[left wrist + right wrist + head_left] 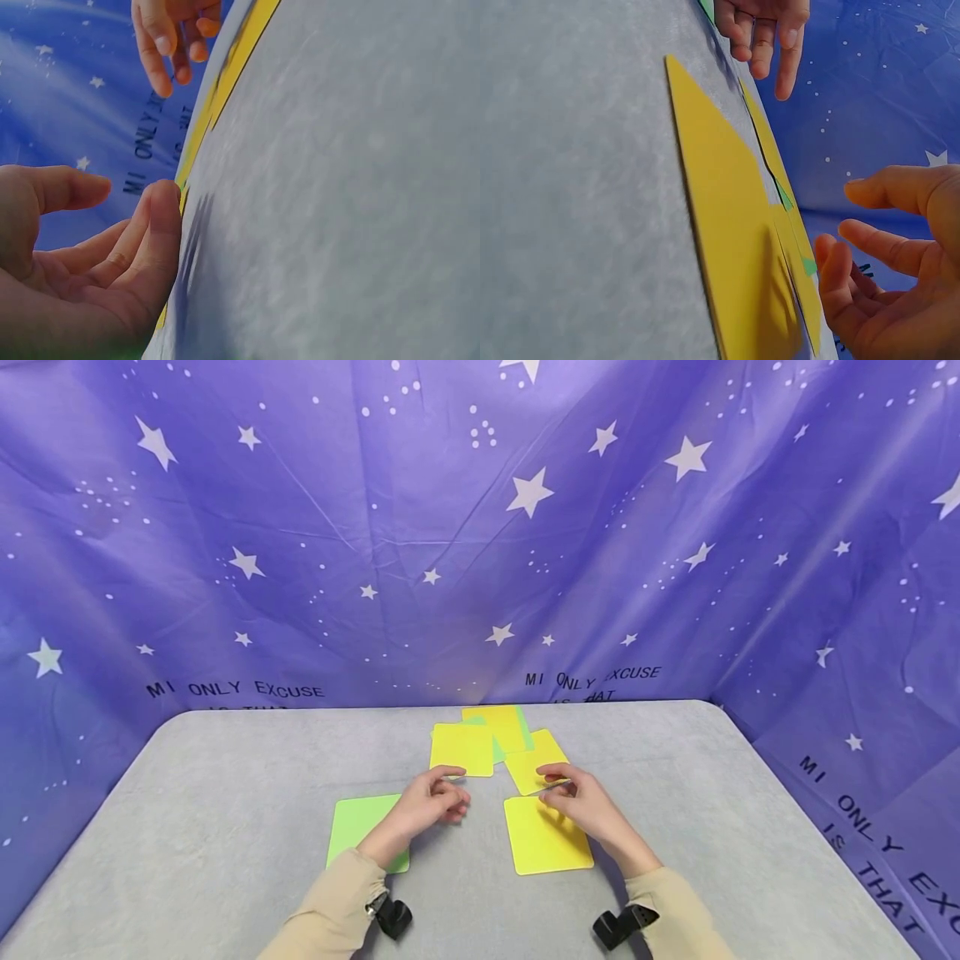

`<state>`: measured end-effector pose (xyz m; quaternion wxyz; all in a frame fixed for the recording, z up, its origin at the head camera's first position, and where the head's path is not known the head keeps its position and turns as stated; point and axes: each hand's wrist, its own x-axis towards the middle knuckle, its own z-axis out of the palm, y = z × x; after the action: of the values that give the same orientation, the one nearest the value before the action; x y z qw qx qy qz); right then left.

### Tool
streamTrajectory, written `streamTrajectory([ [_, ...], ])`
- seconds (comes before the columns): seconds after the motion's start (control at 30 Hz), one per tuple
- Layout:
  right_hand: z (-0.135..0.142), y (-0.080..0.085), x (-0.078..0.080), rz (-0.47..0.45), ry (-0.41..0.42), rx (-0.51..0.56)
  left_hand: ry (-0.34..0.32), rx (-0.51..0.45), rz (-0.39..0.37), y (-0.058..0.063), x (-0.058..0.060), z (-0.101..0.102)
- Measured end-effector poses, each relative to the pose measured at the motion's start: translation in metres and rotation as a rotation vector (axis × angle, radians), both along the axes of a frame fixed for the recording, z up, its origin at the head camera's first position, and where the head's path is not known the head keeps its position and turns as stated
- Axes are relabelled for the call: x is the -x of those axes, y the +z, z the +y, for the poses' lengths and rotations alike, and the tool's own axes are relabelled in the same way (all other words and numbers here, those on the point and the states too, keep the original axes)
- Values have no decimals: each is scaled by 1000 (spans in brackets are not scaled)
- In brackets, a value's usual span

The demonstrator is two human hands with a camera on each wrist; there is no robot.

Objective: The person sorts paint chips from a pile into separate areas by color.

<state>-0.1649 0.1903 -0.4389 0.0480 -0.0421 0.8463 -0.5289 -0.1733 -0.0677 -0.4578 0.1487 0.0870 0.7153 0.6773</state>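
Observation:
My left hand (pixel 427 806) hovers over the right edge of a green square card (pixel 358 828), its fingers loosely bent. Nothing is between thumb and fingers in the left wrist view, where the hand (pixel 97 262) shows a gap there. Above a yellow square card (pixel 547 847) is my right hand (pixel 588 808), which casts a shadow on it. In the right wrist view the right hand (pixel 900 262) has its thumb apart from its relaxed fingers, holding nothing. This yellow card (pixel 720 195) looks thick-edged, like a small stack.
Beyond the hands lie overlapping cards: a yellow card (pixel 459 747) at left, another yellow card (pixel 491 725) at the back, and a yellow card (pixel 525 770) at right. Green edges (pixel 525 727) peek out among them. A purple star-print cloth (pixel 450 527) hangs behind the grey table (pixel 225 793).

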Motion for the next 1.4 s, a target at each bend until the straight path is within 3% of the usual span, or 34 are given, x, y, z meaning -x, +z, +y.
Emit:
streamTrajectory([
  [0.3, -8, -2, 10, -8, 42, 74, 158, -11, -19, -2, 11, -13],
  [0.53, -18, -4, 19, -35, 90, 145, 218, -19, -46, -1, 22, -29],
  [0.7, -27, -2, 26, -44, 136, 172, 239, -43, -41, -3, 27, -36],
  [1.03, -42, -3, 40, -105, 199, 172, 259, -4, -15, -5, 39, -39],
  [1.23, -48, -5, 48, -141, 161, 178, 244, 5, -36, -5, 44, -38],
  [1.4, -49, -5, 50, -183, 161, 228, 218, -45, -50, -6, 47, -40],
])
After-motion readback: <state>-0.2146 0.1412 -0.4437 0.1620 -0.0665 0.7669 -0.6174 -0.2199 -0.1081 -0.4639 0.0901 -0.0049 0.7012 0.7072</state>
